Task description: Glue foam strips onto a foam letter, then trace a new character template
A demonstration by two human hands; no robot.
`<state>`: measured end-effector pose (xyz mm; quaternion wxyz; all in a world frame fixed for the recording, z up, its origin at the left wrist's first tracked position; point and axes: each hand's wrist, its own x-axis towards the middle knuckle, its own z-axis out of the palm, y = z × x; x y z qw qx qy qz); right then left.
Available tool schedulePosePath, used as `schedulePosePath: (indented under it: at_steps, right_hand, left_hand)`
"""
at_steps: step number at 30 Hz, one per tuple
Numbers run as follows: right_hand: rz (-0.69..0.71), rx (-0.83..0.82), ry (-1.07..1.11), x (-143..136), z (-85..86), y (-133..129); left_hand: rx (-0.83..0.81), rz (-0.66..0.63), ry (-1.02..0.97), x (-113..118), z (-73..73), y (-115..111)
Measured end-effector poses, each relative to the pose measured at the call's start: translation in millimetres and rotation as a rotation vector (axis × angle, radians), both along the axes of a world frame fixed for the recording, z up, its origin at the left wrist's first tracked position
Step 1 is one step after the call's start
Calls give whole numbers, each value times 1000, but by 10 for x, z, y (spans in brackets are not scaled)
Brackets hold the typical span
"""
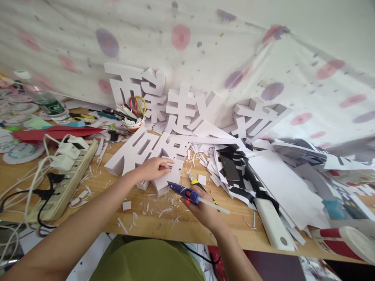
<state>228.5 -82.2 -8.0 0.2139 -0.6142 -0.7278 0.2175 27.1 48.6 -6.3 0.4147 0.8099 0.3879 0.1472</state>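
Observation:
A blue hot glue gun point(187, 192) is gripped in my right hand point(206, 210), its dark nozzle pointing left at the near edge of a white three-dimensional paper character point(168, 181). A pale glue stick point(215, 205) juts from its back, and a small red light glows on it. My left hand point(154, 168) lies over the same character, thumb and fingers curled together; anything pinched between them is too small to make out. A yellow-and-black cutter point(194, 181) lies partly behind my right hand.
More white characters point(181, 107) stand against the curtain. A cup of pens and scissors point(134, 124) is behind. A power strip point(66, 187) with cables lies left, near a bottle point(49, 101). At right are a phone point(229, 166), paper sheets point(284, 183), a white device point(274, 224) and a paper cup point(336, 240).

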Motion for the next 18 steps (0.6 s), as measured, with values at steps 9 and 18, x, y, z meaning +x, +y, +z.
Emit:
schedulePosePath:
  at_steps: [9, 18]
  right_hand:
    - [-6, -46, -62, -46, 73, 19]
    - [-2, -65, -44, 42, 62, -21]
  left_hand:
    - [-1, 0, -13, 14, -4, 15]
    - [-20, 5, -32, 10, 0, 18]
